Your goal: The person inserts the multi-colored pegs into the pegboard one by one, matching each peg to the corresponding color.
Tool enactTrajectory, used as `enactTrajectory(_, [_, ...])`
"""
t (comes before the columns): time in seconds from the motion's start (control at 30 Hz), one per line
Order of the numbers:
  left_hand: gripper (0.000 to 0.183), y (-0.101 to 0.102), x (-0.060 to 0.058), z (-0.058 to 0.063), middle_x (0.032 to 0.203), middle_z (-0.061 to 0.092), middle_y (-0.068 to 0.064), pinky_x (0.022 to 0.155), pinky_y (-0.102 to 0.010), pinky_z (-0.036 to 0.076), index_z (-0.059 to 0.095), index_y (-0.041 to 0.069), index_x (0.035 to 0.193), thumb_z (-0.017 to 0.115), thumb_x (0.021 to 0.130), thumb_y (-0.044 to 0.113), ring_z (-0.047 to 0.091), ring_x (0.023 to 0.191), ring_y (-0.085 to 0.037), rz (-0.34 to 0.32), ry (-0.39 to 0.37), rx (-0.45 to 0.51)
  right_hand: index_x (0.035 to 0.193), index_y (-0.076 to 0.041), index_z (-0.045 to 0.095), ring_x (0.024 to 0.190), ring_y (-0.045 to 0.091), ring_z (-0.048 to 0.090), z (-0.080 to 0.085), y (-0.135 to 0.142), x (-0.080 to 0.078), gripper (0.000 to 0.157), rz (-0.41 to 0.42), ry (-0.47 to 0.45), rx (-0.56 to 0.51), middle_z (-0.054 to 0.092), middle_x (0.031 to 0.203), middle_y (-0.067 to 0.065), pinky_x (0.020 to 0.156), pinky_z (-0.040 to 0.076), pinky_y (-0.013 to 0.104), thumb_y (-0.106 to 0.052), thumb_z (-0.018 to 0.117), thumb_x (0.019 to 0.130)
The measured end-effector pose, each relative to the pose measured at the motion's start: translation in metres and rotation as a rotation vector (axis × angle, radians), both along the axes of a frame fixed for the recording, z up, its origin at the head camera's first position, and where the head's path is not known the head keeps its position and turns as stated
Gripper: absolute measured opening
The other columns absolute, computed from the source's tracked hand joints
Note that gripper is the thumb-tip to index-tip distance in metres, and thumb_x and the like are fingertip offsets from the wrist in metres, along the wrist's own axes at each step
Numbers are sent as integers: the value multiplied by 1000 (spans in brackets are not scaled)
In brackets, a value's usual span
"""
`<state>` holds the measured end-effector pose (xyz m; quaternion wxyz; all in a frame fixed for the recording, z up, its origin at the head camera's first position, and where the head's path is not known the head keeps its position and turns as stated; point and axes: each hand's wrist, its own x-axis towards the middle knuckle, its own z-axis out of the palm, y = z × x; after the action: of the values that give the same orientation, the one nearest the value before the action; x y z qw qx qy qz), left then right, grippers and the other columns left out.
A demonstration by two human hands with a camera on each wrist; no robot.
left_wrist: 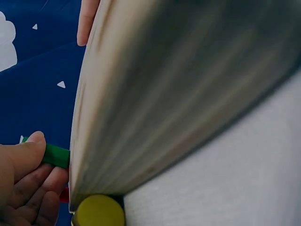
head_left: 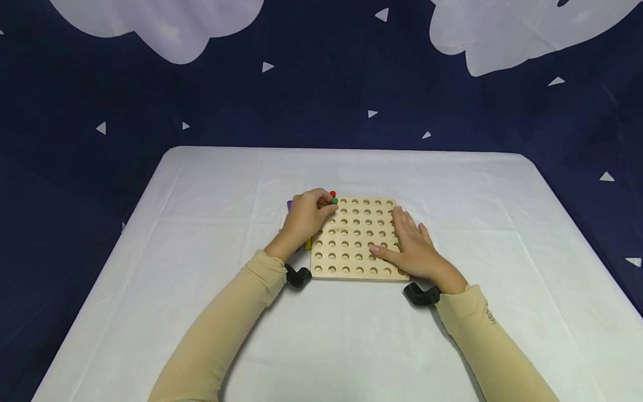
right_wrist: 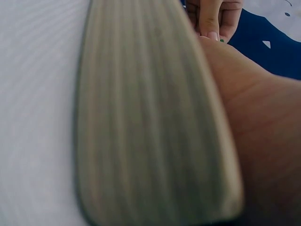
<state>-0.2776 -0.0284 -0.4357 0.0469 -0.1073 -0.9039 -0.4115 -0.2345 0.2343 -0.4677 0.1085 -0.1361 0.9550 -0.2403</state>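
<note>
My left hand (head_left: 307, 212) pinches a green peg (head_left: 334, 200) at the far left corner of a wooden peg board (head_left: 351, 250) with rows of round holes. In the left wrist view the green peg (left_wrist: 57, 155) stands against the board's top face, between thumb and fingers. My right hand (head_left: 414, 248) rests flat on the board's right edge, its fingers straight and the thumb over the holes. A red peg (head_left: 332, 194) shows just beyond the green one. The board's side fills much of the right wrist view, blurred.
At the board's left side are a yellow piece (head_left: 308, 244) and a purple piece (head_left: 289, 205), partly hidden behind my left hand and wrist. A white cloth covers the table (head_left: 201, 223). Behind it hangs a dark blue curtain (head_left: 321, 100) with white shapes.
</note>
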Motion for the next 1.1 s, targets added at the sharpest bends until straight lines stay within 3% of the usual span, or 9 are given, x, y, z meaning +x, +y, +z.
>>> enactTrajectory(0.5, [17, -2, -2, -5, 89, 73, -6, 73, -29, 56, 71, 7, 96, 77, 88, 20, 66, 79, -16, -11, 4, 24, 157, -12, -16, 155, 32, -10, -1, 0, 0, 115, 0, 3, 5, -13, 166, 9, 121, -9, 59, -73, 53, 88])
enactTrajectory(0.87, [19, -7, -1, -4, 89, 74, -4, 72, -29, 55, 75, 8, 98, 79, 86, 23, 66, 80, -15, 21, -22, 17, 157, -13, -16, 155, 32, -9, 3, -2, 0, 115, 5, 3, 3, -13, 166, 9, 121, -9, 60, -72, 54, 88])
enactTrajectory(1.1, [30, -22, 2, 4, 92, 74, -5, 74, -29, 56, 74, 5, 104, 82, 83, 25, 67, 82, -17, 28, -66, 56, 157, -12, -16, 155, 33, -9, 3, -2, 0, 114, 0, -1, 10, -13, 166, 10, 121, -9, 60, -71, 54, 88])
